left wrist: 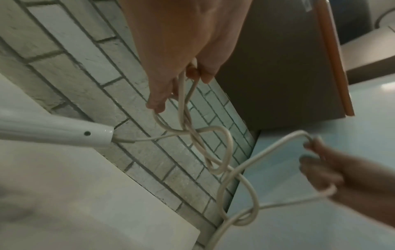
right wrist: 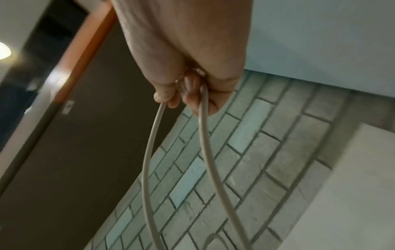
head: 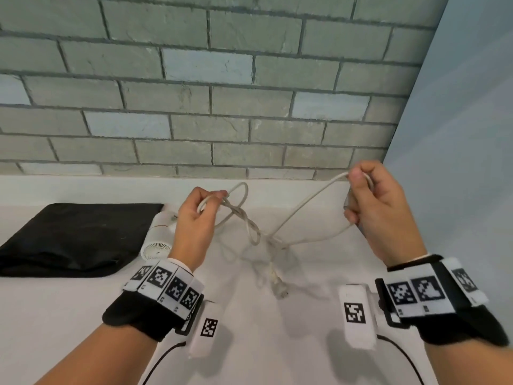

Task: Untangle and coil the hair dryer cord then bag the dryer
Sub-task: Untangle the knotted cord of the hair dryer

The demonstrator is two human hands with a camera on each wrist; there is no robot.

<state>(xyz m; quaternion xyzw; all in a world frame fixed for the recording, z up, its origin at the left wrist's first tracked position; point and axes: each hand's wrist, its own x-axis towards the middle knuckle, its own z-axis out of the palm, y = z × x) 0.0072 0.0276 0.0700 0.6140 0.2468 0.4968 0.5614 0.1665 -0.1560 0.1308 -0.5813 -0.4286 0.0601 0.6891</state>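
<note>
A white hair dryer (head: 161,234) lies on the white table, partly hidden behind my left hand (head: 198,215); its handle end (left wrist: 64,132) shows in the left wrist view. Its white cord (head: 249,226) is tangled and lifted between both hands. My left hand pinches a twisted loop of cord (left wrist: 188,118) above the table. My right hand (head: 369,198) holds another loop (right wrist: 177,160) higher, at the right. A knot (left wrist: 241,218) hangs between them. The plug (head: 279,284) rests on the table below. A black bag (head: 72,237) lies flat at the left.
A grey brick wall (head: 222,93) runs along the back of the table (head: 69,315). A pale plain wall (head: 466,134) closes the right side. Both wrists carry black bands with marker tags and white camera units.
</note>
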